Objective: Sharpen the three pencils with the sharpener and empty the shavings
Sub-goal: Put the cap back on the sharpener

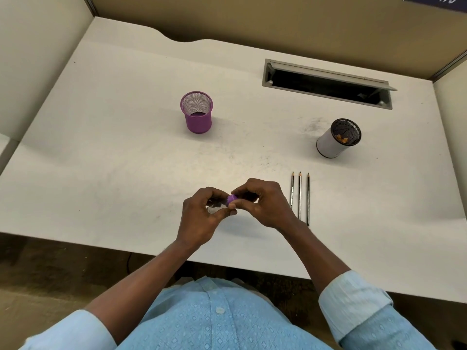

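Both hands meet over the near middle of the white desk (101,152). My left hand (202,215) pinches the clear shavings case of a small sharpener, and my right hand (265,203) pinches its purple cap (232,199). Most of the sharpener is hidden by my fingers. Three pencils (300,198) lie side by side just right of my right hand, with their sharpened tips pointing away from me. A white cup with a dark mesh inside (337,138) stands at the right, tilted in this view, with orange-brown shavings inside.
A purple mesh pencil cup (197,112) stands upright at the centre back of the desk. An open cable slot with a grey frame (326,83) is set into the desk at the back right. Beige partition walls enclose the desk on three sides.
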`<state>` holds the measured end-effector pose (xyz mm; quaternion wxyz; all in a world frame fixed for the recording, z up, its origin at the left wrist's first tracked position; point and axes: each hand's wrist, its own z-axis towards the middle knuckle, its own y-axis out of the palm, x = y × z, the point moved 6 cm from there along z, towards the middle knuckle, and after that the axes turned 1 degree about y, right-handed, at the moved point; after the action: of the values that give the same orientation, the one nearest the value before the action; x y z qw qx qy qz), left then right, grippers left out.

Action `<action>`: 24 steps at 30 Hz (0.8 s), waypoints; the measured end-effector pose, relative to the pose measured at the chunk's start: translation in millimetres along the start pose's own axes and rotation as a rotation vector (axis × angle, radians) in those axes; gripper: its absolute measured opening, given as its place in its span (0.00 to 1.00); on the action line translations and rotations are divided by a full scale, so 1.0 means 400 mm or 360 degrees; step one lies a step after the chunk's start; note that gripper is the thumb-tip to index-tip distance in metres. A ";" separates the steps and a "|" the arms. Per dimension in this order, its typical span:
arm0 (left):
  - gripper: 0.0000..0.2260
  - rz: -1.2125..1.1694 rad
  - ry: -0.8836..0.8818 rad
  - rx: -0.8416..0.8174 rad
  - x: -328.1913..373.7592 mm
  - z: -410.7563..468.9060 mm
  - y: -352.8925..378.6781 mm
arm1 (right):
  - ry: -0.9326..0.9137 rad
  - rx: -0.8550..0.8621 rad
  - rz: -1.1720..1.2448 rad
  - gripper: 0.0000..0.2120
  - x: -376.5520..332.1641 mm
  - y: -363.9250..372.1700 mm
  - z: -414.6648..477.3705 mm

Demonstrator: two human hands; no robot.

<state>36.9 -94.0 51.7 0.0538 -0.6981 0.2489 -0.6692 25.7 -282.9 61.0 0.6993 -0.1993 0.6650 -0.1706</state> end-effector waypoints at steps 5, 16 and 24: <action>0.13 -0.0006 -0.0002 0.0014 0.011 0.001 0.006 | 0.0053 0.0003 0.0008 0.08 0.009 -0.003 0.003; 0.15 0.0027 0.0029 0.0054 0.025 0.005 -0.004 | 0.0052 0.0047 0.0139 0.09 0.012 -0.003 0.011; 0.15 -0.0090 -0.0137 0.0081 0.025 -0.001 -0.001 | -0.0018 0.0035 -0.0036 0.12 0.000 0.016 0.006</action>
<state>36.4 -97.8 61.1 0.0633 -0.7314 0.2093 -0.6459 28.0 -277.5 57.7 0.7033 -0.2000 0.6567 -0.1847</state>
